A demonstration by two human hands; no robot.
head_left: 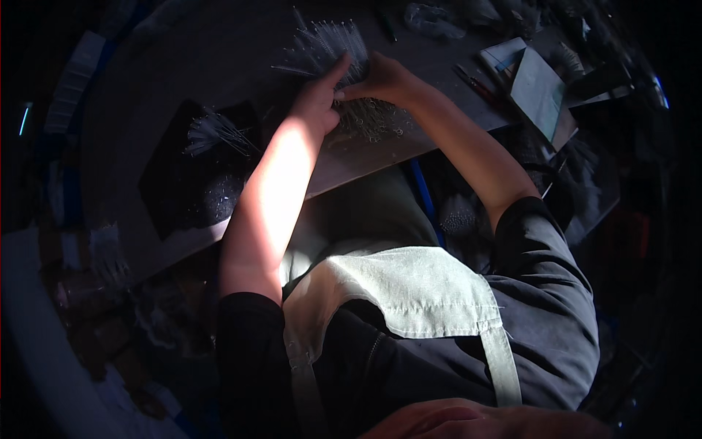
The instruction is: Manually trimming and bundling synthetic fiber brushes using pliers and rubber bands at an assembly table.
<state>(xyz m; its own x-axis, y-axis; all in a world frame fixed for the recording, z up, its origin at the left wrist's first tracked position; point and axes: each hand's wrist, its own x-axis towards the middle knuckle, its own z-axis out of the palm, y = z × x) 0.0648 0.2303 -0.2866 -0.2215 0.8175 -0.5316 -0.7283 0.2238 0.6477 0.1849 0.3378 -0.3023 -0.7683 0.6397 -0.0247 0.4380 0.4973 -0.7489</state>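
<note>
At the far side of the table, my two hands are around a thick bundle of thin, pale wire-like rods [333, 42]. The upper ends fan out with small bead-like tips, and the lower ends show a tangle of small hooks or loops. My left hand [319, 101] presses the bundle's left side, index finger stretched up along it. On the right side, my right hand [382, 79] is curled against it, the thumb reaching across toward the left hand. Parts of the fingers on the far side are hidden.
A smaller bunch of similar rods [219, 132] lies on a dark mat [172, 175] at the left. On the right are a propped white card [539, 91], a reddish pen-like tool [477, 86] and a dark pen [387, 28]. Clear plastic bags [433, 20] lie behind.
</note>
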